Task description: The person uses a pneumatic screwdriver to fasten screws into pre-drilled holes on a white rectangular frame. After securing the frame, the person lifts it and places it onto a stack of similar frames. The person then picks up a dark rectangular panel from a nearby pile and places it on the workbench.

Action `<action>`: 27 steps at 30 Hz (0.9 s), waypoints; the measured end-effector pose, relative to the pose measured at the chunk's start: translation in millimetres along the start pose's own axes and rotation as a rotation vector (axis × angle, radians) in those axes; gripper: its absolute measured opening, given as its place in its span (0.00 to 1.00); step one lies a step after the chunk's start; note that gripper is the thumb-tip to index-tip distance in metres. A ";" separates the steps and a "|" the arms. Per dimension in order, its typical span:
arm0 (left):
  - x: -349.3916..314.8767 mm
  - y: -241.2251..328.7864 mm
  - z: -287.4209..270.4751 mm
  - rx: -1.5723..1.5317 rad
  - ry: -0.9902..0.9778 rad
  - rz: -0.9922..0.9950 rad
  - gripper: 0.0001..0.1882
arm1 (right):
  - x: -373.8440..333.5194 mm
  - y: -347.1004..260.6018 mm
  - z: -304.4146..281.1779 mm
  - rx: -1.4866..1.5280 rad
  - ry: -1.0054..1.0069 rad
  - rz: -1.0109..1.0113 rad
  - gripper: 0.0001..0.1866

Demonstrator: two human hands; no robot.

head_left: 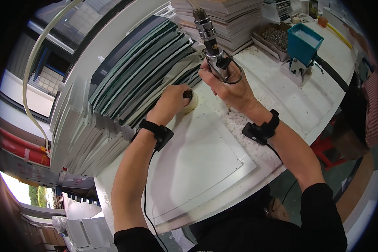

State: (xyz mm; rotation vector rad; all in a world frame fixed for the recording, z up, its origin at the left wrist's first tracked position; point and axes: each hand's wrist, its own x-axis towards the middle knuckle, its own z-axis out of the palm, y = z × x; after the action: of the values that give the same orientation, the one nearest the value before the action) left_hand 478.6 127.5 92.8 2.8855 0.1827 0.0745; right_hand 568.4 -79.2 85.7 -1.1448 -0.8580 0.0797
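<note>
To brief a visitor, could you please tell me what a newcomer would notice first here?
Likely the shiny metal tool held in the right hand, near the top centre. Next, perhaps, the tall stack of dark and pale sheets left of it, and the turquoise container at upper right.

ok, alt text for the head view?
A person's right hand grips a metal handheld tool, while the left hand is at a small round pot. A white panel fills the lower center, with stacked sheets to its left and a blue bin at upper right.
</note>
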 end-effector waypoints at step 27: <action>-0.4 22.0 -1.5 -0.070 0.098 -0.236 0.10 | 11.0 8.7 -13.2 -0.013 0.019 -0.110 0.12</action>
State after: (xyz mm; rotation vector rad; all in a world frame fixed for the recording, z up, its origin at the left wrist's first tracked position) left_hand 480.6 106.6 99.7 2.7700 0.5264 0.1749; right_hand 587.4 -80.3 82.9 -1.1066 -0.9041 -0.0275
